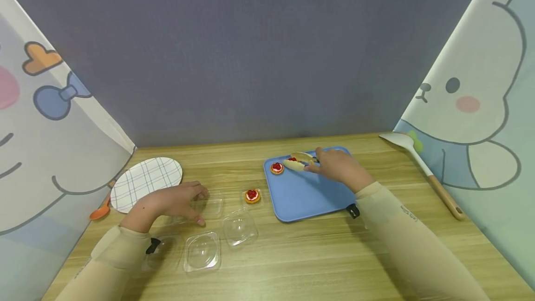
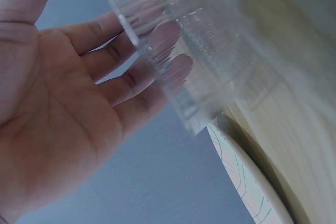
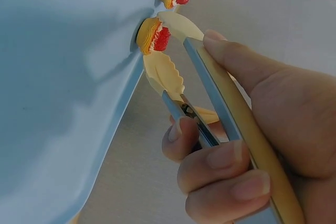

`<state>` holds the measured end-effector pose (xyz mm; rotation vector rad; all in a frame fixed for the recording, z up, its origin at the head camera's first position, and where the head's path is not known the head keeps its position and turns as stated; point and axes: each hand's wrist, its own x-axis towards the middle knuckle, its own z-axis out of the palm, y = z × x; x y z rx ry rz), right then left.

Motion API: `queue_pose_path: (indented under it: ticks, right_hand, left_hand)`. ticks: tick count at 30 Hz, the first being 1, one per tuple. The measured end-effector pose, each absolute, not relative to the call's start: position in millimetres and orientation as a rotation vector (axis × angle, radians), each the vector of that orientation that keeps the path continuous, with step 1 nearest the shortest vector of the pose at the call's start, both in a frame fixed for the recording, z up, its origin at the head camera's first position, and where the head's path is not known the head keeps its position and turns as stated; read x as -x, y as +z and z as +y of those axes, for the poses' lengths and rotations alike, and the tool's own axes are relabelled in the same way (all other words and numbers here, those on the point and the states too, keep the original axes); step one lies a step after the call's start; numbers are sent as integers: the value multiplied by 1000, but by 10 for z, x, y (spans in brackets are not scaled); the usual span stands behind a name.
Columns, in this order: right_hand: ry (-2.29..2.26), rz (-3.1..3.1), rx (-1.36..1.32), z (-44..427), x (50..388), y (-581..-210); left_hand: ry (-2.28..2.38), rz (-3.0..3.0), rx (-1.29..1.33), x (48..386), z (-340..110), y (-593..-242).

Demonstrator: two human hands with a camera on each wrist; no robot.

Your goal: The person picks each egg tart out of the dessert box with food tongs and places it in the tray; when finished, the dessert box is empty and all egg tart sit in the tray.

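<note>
My right hand (image 1: 340, 168) grips a pair of tongs (image 3: 239, 124) with cream-coloured, scalloped tips. The tips stand on either side of a small tart (image 3: 152, 36) with red topping, on the blue tray (image 1: 309, 199). A second tart (image 1: 277, 168) lies on the tray to the left of the tongs. My left hand (image 1: 177, 201) is at a clear plastic box (image 1: 214, 203) on the table. Its straight fingers (image 2: 168, 32) show through the box's clear wall in the left wrist view, and its thumb is spread away. A third tart (image 1: 252, 195) sits between box and tray, apparently in clear plastic.
Clear domed plastic pieces (image 1: 202, 252) (image 1: 239, 227) lie near the front. A checked oval board (image 1: 146, 182) and an orange spoon (image 1: 100, 210) are at the left. A white ladle-like utensil with a wooden handle (image 1: 445, 196) leans along the right wall. A grey panel (image 1: 259, 59) stands behind.
</note>
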<state>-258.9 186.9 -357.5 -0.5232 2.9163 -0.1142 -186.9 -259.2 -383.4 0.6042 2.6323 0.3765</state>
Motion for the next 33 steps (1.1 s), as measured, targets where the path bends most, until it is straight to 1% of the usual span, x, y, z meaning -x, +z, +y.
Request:
queue_pose_path:
  ticks: [7, 21, 29, 33]
  right_hand:
    - [-104, 2927, 535, 1872, 2576, -3565]
    - [-111, 2950, 562, 1878, 2512, -3444]
    - [-164, 2943, 541, 1883, 2449, -3358]
    - [-181, 2966, 555, 1868, 2401, -3301]
  left_hand:
    - [386, 2623, -565, 1863, -2580, -3818]
    - [359, 2618, -579, 1871, -2585, -3816]
    - [337, 2624, -571, 1877, -2576, -3691]
    - [332, 2652, -608, 1918, -2545, -3630]
